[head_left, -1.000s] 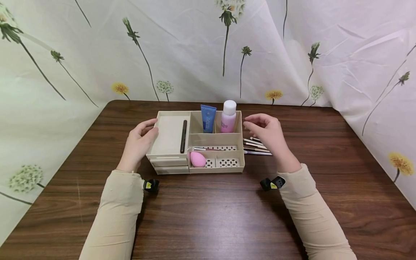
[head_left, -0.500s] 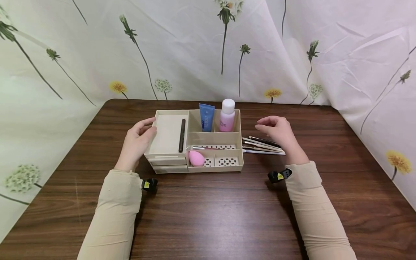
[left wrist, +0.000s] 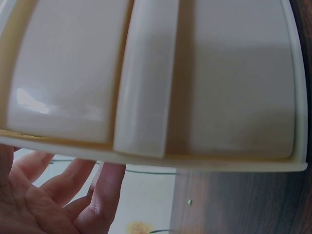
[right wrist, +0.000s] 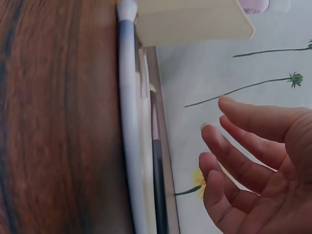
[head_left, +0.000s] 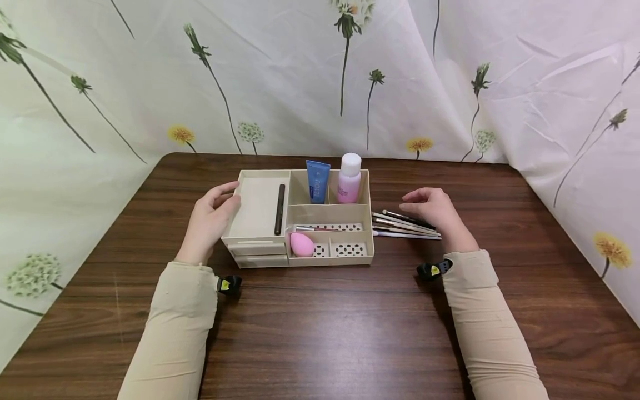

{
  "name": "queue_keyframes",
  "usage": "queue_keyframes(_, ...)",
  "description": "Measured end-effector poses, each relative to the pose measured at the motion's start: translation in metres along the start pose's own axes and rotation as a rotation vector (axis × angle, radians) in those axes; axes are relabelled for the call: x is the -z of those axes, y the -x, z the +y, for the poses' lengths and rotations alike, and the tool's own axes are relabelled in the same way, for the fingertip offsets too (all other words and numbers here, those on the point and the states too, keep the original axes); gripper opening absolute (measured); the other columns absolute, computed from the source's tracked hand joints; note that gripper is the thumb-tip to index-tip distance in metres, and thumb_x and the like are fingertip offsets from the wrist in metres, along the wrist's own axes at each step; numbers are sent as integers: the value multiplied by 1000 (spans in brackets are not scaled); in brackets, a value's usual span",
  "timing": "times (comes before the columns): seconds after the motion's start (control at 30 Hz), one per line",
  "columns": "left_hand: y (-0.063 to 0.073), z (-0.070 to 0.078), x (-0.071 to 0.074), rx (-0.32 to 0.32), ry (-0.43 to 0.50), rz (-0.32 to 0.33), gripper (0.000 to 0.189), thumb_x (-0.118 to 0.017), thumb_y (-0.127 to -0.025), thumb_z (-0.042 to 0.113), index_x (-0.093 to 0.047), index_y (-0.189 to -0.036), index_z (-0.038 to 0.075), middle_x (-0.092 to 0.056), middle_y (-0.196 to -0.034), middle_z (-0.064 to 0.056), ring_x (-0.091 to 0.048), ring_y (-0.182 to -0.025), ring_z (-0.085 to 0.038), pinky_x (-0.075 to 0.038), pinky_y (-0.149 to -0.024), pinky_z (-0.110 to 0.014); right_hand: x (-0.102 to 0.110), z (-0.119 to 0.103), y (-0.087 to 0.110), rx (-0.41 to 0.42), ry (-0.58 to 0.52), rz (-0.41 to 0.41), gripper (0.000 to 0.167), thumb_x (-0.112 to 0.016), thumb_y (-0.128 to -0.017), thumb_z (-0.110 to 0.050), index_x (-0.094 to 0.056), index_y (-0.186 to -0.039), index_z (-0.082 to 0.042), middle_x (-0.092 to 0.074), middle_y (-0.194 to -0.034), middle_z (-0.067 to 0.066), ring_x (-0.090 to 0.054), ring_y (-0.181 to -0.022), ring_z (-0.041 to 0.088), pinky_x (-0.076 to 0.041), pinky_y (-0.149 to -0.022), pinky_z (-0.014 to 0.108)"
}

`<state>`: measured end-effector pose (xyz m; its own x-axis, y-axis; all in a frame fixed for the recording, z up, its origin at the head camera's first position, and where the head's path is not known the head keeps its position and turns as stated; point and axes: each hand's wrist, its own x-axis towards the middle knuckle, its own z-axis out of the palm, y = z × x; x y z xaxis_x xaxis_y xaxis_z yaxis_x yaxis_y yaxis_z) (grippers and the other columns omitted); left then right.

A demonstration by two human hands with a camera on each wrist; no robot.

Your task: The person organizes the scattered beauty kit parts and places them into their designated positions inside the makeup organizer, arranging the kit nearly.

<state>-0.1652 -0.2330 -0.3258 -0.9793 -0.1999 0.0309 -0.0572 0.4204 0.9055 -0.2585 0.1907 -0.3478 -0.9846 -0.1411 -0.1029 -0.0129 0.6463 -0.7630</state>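
While the left hand point(head_left: 210, 219) is resting at the left side of the beige box point(head_left: 255, 205), its fingers are lying loosely spread, not visibly clasping anything; whether they are pressing on the wall cannot be told. The box is standing on the table point(head_left: 320, 333), its two drawers point(head_left: 257, 248) facing the person. Above them, a dark pen point(head_left: 280, 209) is lying on the flat top. Farther right, a pink sponge point(head_left: 302, 245) is sitting in a front compartment, a single brush point(head_left: 316, 228) is lying in the long middle one, and a blue tube point(head_left: 318, 181) and a pink bottle point(head_left: 349, 183) are standing at the back. Just beyond the right wall, a bunch of brushes point(head_left: 402, 225) is lying on the table. Near them the right hand point(head_left: 437, 211) is hovering, fingers gently bent, thumb apart, holding nothing. The step in hand seems to be reaching for the brushes; taking them would be calling for lowering the right fingers and pinching the handles, the left hand steadying the box.
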Motion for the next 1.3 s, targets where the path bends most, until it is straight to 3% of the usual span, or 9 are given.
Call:
queue_keyframes(0.13,0,0,0,-3,0,1,51,-46,-103,34,-46,-148,11,-53,-138,-23,-49,-126,-36,-38,-104,-50,-1,4,-1,-7,52,-27,37,-69,-93,-21,-66,-122,1,-66,-118,21,-60,-103,29,-47,-88,39)
queue_keyframes(0.27,1,1,0,0,1,3,50,-47,-103,34,-47,-148,12,-53,-138,-23,-49,-126,-36,-38,-105,-51,-2,7,-1,-6,99,-29,37,-69,-92,-19,-65,-122,2,-65,-121,23,-59,-110,37,-46,-94,48)
queue_keyframes(0.57,0,0,-1,3,-4,3,51,-46,-103,35,-46,-148,13,-54,-138,-23,-49,-125,-34,-39,-102,-47,-5,10,-1,-20,178,-77,33,-69,-91,-16,-67,-119,2,-66,-119,23,-57,-114,39,-45,-96,51)
queue_keyframes(1.3,-1,-2,0,-9,14,3,50,-47,-103,32,-46,-149,13,-53,-139,-25,-48,-127,-37,-38,-104,-51,-8,11,-8,17,234,-144,28,-64,-90,-4,-68,-117,4,-67,-115,24,-60,-108,38,-48,-93,47)
